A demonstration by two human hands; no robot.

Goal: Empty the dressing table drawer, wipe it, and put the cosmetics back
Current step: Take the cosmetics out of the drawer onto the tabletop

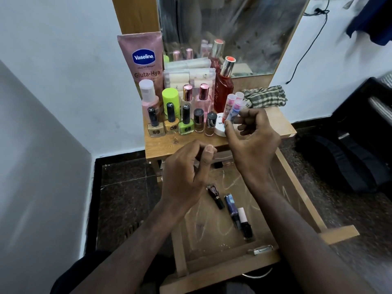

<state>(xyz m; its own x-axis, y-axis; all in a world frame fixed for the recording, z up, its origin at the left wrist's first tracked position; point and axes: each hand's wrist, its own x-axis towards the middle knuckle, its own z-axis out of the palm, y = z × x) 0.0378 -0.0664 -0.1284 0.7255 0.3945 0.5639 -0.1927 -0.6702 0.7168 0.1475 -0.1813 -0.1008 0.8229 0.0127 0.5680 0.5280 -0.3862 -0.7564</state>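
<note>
The wooden drawer (297,183) is pulled out below the dressing table top (169,143). On its scratched floor lie a dark lipstick (215,196), a blue tube (231,206) and a black nail polish bottle with a pale cap (245,223). My right hand (252,139) hovers over the table's front edge, shut on several small clear-capped tubes (232,105) with pink, red and blue contents. My left hand (186,172) is over the drawer's back left, fingers curled with nothing visible in them.
On the table top stand several nail polish bottles (185,122), perfume bottles (223,85), a Vaseline tube (142,60), a white jar (219,126) and a checked cloth (265,97). A mirror (233,28) rises behind. A dark bag (343,166) lies on the floor at right.
</note>
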